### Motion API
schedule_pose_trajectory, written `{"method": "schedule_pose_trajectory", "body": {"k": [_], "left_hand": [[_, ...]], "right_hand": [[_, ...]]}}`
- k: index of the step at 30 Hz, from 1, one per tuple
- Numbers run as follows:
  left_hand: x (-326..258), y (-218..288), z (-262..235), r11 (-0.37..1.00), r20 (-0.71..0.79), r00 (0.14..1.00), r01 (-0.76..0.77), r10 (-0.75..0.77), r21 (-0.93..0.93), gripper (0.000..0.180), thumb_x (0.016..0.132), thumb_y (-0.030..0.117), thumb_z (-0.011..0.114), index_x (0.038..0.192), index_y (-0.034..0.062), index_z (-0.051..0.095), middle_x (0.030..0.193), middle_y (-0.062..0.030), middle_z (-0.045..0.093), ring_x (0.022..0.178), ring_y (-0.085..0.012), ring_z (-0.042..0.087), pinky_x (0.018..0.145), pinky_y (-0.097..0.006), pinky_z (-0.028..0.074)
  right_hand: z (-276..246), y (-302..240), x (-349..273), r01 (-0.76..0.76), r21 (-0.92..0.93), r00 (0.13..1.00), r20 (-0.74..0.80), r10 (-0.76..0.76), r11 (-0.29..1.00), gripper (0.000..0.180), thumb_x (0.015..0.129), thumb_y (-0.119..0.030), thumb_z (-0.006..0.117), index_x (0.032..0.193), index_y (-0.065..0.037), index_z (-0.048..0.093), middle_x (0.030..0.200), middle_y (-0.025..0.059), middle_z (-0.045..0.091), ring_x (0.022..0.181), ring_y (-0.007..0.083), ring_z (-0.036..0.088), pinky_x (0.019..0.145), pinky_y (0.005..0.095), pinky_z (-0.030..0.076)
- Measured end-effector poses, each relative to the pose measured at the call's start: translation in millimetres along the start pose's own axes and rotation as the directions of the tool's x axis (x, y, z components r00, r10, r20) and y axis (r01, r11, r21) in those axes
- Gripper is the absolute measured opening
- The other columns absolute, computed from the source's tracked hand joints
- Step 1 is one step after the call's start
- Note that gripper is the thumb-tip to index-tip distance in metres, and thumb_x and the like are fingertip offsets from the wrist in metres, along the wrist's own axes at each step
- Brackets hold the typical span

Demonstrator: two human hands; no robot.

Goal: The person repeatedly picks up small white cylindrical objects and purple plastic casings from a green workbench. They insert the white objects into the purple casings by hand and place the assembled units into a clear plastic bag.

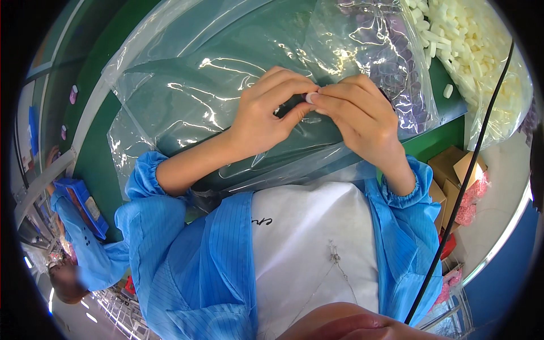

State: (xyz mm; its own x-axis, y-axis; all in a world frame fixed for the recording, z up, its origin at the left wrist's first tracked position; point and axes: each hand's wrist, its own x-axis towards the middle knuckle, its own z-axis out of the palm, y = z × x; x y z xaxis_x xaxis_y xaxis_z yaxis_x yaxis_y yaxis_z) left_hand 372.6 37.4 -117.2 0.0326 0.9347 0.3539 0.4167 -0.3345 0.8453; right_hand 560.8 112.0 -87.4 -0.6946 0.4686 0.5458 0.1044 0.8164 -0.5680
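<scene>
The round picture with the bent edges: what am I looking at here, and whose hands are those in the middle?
There is no machine here. A person wears a wide-angle camera on the head that looks down, so straight edges curve and their own arms rise from the bottom. The left hand and the right hand meet at the fingertips and pinch one small white piece between them. Below them lie clear plastic bags on a green table. At top right sits a bag of small white pieces. The blue sleeves belong to the person's work coat. Another person in blue sits at lower left.
</scene>
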Motion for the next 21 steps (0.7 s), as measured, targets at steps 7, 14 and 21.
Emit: {"method": "schedule_pose_trajectory", "body": {"k": [7,14,21], "left_hand": [[0,0,1,1.000,0.009,1.000,0.016,-0.016,-0.017,0.033,0.074,-0.004,0.081,0.104,0.0031,0.070,0.100,-0.0105,0.070,0.088,-0.0257,0.066,0.070,-0.032,0.055],[1,-1,0,1.000,0.012,1.000,-0.004,0.004,-0.004,0.033,0.073,-0.004,0.081,0.104,0.0027,0.070,0.101,-0.0111,0.070,0.088,-0.0269,0.066,0.071,-0.033,0.055],[1,0,-3,1.000,0.051,0.999,0.003,-0.003,-0.007,0.031,0.074,-0.003,0.080,0.104,0.0013,0.070,0.101,-0.0112,0.070,0.090,-0.0277,0.066,0.075,-0.034,0.055]], "right_hand": [[-7,2,-9,-0.040,-0.031,0.999,0.009,0.041,0.999,0.033,0.065,0.006,0.071,0.098,0.006,0.069,0.095,0.0153,0.068,0.079,0.0292,0.066,0.066,0.0362,0.056],[-3,12,-10,0.126,-0.112,0.992,0.046,-0.121,0.986,0.037,0.064,-0.002,0.071,0.101,0.005,0.070,0.096,0.0160,0.066,0.078,0.0291,0.065,0.062,0.0357,0.056],[4,16,-17,0.138,-0.068,0.990,0.052,-0.135,0.988,0.035,0.067,-0.003,0.074,0.102,0.004,0.073,0.097,0.0149,0.066,0.078,0.0275,0.065,0.062,0.0346,0.056]]}}
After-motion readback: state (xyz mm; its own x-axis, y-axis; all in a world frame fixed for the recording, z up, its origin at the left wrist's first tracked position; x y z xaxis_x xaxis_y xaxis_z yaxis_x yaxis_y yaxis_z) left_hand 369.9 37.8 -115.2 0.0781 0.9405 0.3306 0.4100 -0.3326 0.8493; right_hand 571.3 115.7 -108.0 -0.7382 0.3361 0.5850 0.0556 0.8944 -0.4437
